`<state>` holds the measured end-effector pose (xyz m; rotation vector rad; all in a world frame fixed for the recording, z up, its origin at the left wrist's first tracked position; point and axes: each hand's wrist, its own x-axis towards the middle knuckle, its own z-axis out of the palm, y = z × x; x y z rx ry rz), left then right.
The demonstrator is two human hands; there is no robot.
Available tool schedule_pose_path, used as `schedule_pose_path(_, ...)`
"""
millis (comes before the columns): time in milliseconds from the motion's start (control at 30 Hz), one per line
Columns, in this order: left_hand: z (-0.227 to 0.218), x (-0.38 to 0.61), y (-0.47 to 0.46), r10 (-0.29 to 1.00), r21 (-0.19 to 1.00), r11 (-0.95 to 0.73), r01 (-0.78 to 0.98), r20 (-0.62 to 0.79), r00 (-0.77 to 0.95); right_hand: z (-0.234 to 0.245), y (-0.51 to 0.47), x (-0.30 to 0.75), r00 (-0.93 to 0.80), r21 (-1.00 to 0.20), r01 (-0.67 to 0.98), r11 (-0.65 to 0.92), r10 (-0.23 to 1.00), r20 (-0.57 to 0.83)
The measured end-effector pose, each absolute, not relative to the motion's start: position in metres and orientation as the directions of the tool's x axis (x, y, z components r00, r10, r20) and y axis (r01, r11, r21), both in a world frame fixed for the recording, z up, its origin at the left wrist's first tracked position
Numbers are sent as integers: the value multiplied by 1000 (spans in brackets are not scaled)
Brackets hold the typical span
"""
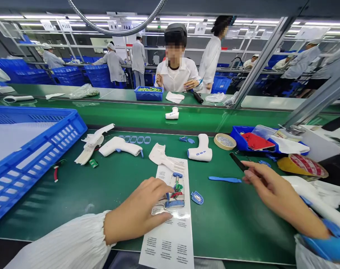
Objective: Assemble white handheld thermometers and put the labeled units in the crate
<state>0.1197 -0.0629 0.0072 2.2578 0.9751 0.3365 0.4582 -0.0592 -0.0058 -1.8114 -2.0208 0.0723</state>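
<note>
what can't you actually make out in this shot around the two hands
All in the head view:
Print on the instruction sheet: too small to read.
Blue part with wires: near end hidden under fingers of the left hand.
Black tool: rear end covered by the right hand.
Blue crate: cut off by the left edge.
White housing by the right wrist: cut off at the right edge.

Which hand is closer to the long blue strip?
Right. The right hand, holding a black tool, is just beside the blue strip; the left hand rests farther away on the paper sheet.
</note>
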Motion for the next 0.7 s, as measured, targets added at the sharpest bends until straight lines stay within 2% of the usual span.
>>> schedule_pose_path(67, 3, 126, -63, 692, 597, -579, 555, 2, 722, 5, -76, 441, -26, -605, 790, 94, 992, 120)
schedule_pose_path(100, 0, 128, -62, 676, 566, -613, 551, 15, 737, 8, -83, 431, -42, -714, 699, 50, 999, 28)
schedule_pose_path(167, -6, 131, -61, 651, 510, -668, 541, 48, 758, 10, -95, 412, -116, -816, 578, -16, 988, -101)
schedule_pose_path(333, -15, 132, -55, 681, 497, -668, 554, 108, 725, 7, -100, 385, -207, -865, 496, -75, 958, -201)
schedule_pose_path(700, -7, 117, -47, 683, 610, -598, 520, 48, 729, 7, -96, 380, -265, -924, 292, -247, 908, -326)
